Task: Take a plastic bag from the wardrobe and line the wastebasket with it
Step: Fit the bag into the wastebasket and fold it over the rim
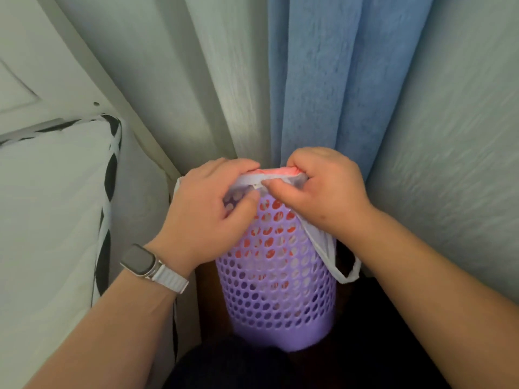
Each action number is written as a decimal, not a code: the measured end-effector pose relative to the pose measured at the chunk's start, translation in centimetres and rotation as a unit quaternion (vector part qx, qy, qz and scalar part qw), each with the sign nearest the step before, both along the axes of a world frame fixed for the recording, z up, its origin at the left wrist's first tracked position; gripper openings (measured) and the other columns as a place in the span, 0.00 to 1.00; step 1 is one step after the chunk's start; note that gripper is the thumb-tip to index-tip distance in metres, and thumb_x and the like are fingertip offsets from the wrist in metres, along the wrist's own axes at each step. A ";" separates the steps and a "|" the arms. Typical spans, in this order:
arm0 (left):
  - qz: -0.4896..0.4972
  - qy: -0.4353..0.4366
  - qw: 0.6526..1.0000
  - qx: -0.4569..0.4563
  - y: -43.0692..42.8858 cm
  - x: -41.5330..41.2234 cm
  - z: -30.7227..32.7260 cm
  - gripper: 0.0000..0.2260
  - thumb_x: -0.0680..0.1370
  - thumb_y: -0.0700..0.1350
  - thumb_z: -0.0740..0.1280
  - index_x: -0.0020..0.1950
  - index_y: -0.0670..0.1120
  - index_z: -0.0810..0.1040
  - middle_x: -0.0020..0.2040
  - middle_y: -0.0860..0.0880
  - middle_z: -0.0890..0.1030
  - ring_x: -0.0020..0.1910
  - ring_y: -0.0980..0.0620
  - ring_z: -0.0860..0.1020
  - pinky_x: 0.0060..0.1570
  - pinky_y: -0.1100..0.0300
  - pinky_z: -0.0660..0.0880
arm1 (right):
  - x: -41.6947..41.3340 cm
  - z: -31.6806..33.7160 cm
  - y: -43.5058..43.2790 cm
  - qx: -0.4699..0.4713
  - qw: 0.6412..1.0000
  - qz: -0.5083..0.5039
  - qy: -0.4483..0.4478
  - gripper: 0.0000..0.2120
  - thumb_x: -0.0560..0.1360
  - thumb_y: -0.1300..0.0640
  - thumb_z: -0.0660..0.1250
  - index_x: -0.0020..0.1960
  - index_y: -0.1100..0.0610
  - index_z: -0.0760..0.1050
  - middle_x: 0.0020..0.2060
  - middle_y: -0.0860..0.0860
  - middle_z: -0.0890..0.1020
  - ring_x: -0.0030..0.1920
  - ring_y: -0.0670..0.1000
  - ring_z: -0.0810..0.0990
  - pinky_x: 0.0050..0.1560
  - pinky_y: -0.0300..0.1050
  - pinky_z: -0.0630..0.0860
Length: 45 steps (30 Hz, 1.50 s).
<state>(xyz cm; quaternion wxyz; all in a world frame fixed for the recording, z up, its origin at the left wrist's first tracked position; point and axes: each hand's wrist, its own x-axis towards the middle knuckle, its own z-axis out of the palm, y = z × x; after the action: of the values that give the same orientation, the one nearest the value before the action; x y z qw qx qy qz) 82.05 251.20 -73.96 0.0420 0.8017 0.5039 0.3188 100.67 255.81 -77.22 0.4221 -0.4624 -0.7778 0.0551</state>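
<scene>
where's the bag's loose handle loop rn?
Head view: the handle loop hangs outside the purple wastebasket on its right side, just below the right hand.

left grip [207,204] pinches bag [247,181] at basket [276,279] rim | right grip [323,192] pinches bag rim, just beside left | bag handle hangs outside basket | curtains [337,80] behind

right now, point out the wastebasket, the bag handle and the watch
wastebasket [280,290] head view, perforated side wall
bag handle [345,278] head view, bottom of hanging loop
watch [139,260] head view, screen
</scene>
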 end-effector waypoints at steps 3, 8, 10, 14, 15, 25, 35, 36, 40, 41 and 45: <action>-0.001 0.009 1.000 0.011 0.2 -0.2 0.0 0.12 0.77 0.49 0.64 0.58 0.46 0.79 0.43 0.50 0.79 0.43 0.50 0.77 0.45 0.49 0.74 | -0.8 -0.1 -0.2 0.007 1.000 -0.013 0.002 0.21 0.67 0.37 0.62 0.32 0.55 0.71 0.27 0.47 0.73 0.32 0.52 0.73 0.30 0.49 0.73; 0.000 -0.011 1.000 0.008 0.6 -0.9 -0.4 0.07 0.77 0.45 0.63 0.49 0.44 0.80 0.37 0.50 0.75 0.37 0.51 0.74 0.38 0.50 0.72 | -0.7 -0.2 -0.3 -0.028 0.996 0.071 0.037 0.16 0.70 0.41 0.65 0.37 0.55 0.75 0.31 0.47 0.75 0.34 0.50 0.74 0.35 0.51 0.73; 0.005 -0.016 1.000 0.007 0.6 -1.2 -0.4 0.09 0.77 0.46 0.62 0.46 0.43 0.80 0.36 0.49 0.76 0.36 0.51 0.74 0.38 0.50 0.72 | 0.3 -0.1 0.1 -0.023 0.993 0.115 0.035 0.13 0.72 0.43 0.68 0.43 0.54 0.78 0.36 0.48 0.78 0.38 0.50 0.76 0.41 0.52 0.74; 0.027 -0.049 0.998 -0.003 0.6 -1.4 -0.5 0.10 0.75 0.47 0.61 0.42 0.43 0.78 0.35 0.48 0.76 0.36 0.49 0.74 0.37 0.49 0.72 | 1.7 0.0 0.9 -0.036 0.990 0.127 0.045 0.14 0.72 0.43 0.70 0.47 0.54 0.79 0.40 0.47 0.80 0.42 0.49 0.78 0.45 0.52 0.75; 0.031 -0.059 0.998 -0.005 0.6 -1.4 -0.5 0.10 0.74 0.47 0.61 0.42 0.43 0.77 0.35 0.49 0.76 0.36 0.50 0.74 0.36 0.50 0.71 | 1.7 0.0 0.9 -0.052 0.990 0.125 0.050 0.14 0.72 0.42 0.69 0.46 0.53 0.79 0.39 0.47 0.80 0.42 0.49 0.78 0.45 0.51 0.75; 0.032 -0.052 0.997 -0.039 0.5 -1.1 -0.5 0.11 0.74 0.50 0.64 0.50 0.46 0.80 0.43 0.49 0.79 0.44 0.51 0.77 0.45 0.50 0.73 | 0.6 -1.2 0.2 -0.041 0.997 0.047 0.048 0.18 0.73 0.41 0.64 0.37 0.56 0.74 0.30 0.47 0.74 0.34 0.49 0.71 0.35 0.49 0.71; -0.033 0.054 0.998 -0.006 0.7 -0.9 -0.8 0.10 0.80 0.47 0.62 0.55 0.45 0.80 0.44 0.50 0.81 0.42 0.51 0.77 0.43 0.52 0.73 | -0.8 -1.4 -0.9 -0.070 0.993 0.065 0.064 0.16 0.72 0.42 0.66 0.37 0.55 0.76 0.31 0.48 0.76 0.34 0.49 0.75 0.34 0.51 0.73; -0.031 0.053 0.998 -0.004 0.7 -0.9 -0.9 0.09 0.80 0.45 0.62 0.53 0.44 0.80 0.43 0.50 0.80 0.41 0.51 0.77 0.42 0.55 0.72 | -0.6 -1.4 -0.9 -0.068 0.993 0.081 0.056 0.15 0.73 0.44 0.67 0.38 0.56 0.76 0.31 0.48 0.77 0.34 0.49 0.75 0.35 0.51 0.73; -0.002 0.038 0.999 -0.002 0.7 -1.2 -1.0 0.09 0.78 0.44 0.60 0.48 0.44 0.79 0.40 0.50 0.80 0.40 0.51 0.76 0.40 0.53 0.72 | 1.1 -1.2 0.2 -0.042 0.993 0.107 0.038 0.13 0.72 0.45 0.69 0.43 0.54 0.79 0.36 0.49 0.79 0.40 0.51 0.77 0.44 0.52 0.73; 0.008 0.025 1.000 -0.001 0.8 -1.2 -1.0 0.10 0.78 0.45 0.60 0.48 0.44 0.79 0.40 0.50 0.80 0.40 0.52 0.75 0.40 0.53 0.71 | 1.4 -1.3 0.4 -0.039 0.993 0.105 0.043 0.13 0.71 0.45 0.69 0.44 0.55 0.79 0.37 0.49 0.79 0.40 0.51 0.77 0.44 0.52 0.73; 0.041 -0.034 0.998 -0.018 0.6 -1.0 -1.1 0.08 0.78 0.44 0.60 0.45 0.45 0.78 0.37 0.51 0.78 0.38 0.56 0.73 0.38 0.60 0.70 | 1.5 -1.6 0.5 -0.060 0.990 0.080 0.096 0.15 0.72 0.45 0.67 0.40 0.58 0.77 0.33 0.51 0.77 0.36 0.50 0.74 0.40 0.51 0.72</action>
<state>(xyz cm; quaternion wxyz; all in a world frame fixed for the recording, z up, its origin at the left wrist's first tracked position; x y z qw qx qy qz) 81.01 251.81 -75.08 0.0604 0.7682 0.5398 0.3387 102.20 256.33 -78.78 0.4603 -0.4156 -0.7637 0.1793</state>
